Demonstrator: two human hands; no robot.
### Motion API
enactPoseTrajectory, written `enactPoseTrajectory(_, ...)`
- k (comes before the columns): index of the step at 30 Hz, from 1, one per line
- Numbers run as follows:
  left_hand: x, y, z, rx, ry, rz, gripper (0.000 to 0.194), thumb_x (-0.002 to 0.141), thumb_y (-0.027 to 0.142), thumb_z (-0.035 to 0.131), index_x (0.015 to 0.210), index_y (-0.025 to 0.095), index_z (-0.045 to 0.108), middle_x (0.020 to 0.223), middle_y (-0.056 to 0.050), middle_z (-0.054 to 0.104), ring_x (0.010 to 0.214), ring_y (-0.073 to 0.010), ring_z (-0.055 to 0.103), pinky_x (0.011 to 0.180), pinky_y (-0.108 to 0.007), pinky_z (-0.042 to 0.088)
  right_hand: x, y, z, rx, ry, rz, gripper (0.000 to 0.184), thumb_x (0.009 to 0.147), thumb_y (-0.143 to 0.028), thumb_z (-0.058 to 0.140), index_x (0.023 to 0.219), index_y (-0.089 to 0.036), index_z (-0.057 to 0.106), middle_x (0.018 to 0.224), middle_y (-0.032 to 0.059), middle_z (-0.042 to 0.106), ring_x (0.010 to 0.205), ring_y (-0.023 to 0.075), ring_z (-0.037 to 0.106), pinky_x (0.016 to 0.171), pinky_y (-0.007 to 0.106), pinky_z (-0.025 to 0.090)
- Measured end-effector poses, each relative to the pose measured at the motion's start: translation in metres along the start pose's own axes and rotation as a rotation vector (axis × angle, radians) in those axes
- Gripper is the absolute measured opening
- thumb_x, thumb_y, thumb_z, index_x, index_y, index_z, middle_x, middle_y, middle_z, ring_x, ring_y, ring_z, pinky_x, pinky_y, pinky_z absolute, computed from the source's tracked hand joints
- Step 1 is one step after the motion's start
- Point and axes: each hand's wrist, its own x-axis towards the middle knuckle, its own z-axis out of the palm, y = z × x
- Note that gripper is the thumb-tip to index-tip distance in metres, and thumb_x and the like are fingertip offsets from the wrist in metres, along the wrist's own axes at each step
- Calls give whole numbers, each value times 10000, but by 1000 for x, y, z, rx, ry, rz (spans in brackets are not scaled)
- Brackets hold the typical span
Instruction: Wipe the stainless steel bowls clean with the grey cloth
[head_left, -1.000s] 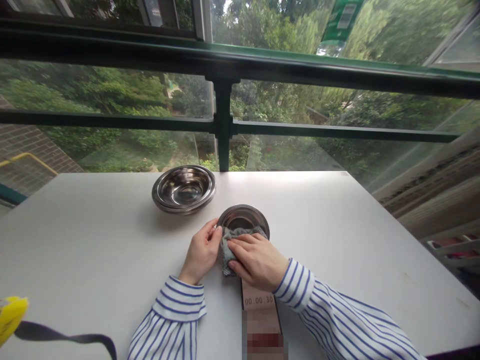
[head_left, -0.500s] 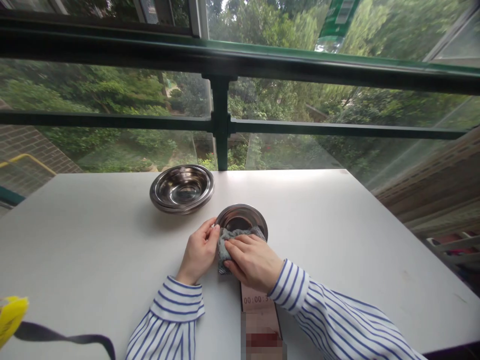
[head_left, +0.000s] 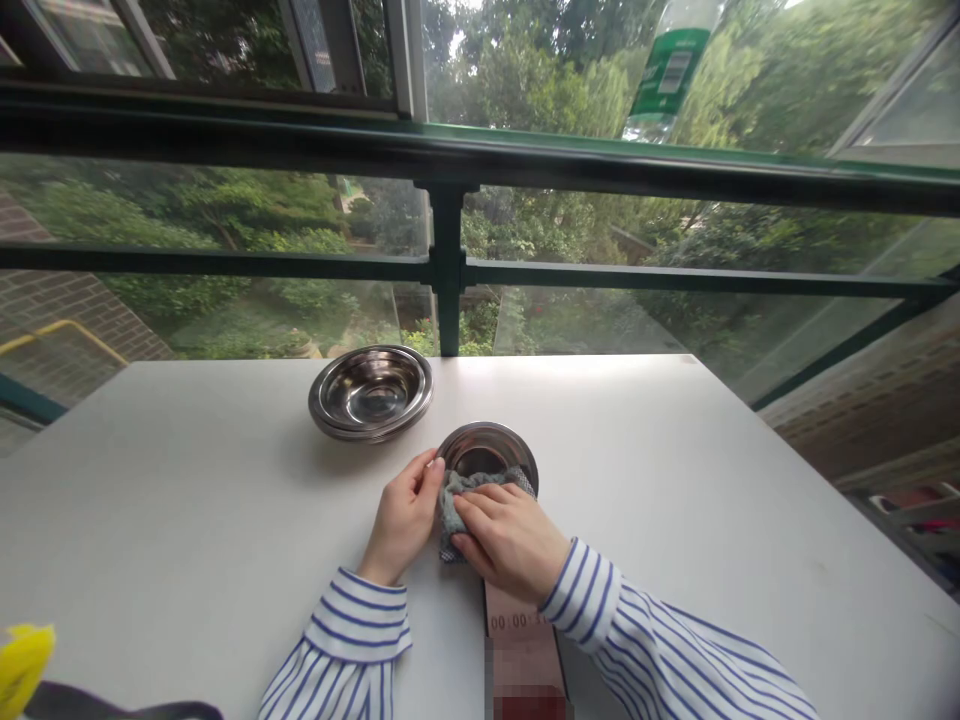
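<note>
Bowl [head_left: 484,455], half hidden under grey cloth [head_left: 451,518]

The phone [head_left: 519,602] shows 00:00 — last digits unclear — bottle label [head_left: 667,72] illegible

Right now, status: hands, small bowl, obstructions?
Left hand grips small bowl by its rim. Right hand presses gray cloth over near side. Right hand and cloth hide that side; bowl stack sits apart, back left.
</note>
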Motion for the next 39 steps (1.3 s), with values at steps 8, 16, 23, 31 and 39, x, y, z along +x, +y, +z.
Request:
enactPoseTrajectory(8,-3,4,4,-123,-54,-137,358,775,423,501,936,121,605,598,21,578,556,-135,522,533,-236,418,3,0,4,-14,43,112,339,893,-319,374,1164,-142,475,1095,86,604,980,215,518,779,331,369)
enactPoseTrajectory(16,-4,2,3,-197,-141,-142,396,763,376,531,1062,118,556,710,-22,661,694,-174,606,654,-267,451,11,1,3,-40,10,109,365,886,-321,387,1191,-133,455,1087,107,607,979,215,526,751,323,387)
enactPoseTrajectory(23,-1,1,4,-116,-48,-88,398,764,373,533,1040,94,594,641,-16,643,633,-165,595,587,-251,442,-9,20,-18,-18,-95,-77,274,867,-298,439,1096,-176,525,995,64,650,929,182,561,798,311,357)
enactPoseTrajectory(31,-1,4,4,-77,-22,-65,374,765,367,531,1034,120,614,804,-49,691,790,-200,631,728,-297,481,6,3,-4,2,-42,2,402,868,-323,406,1199,-97,439,1116,117,590,1038,229,493,800,338,391)
enactPoseTrajectory(39,0,3,3,-85,-11,-62,363,757,362,549,1014,117,624,867,-84,699,842,-222,636,774,-329,477,-13,20,-19,10,-139,-109,341,869,-298,426,1169,-144,477,1102,96,607,1011,199,521,836,329,357)
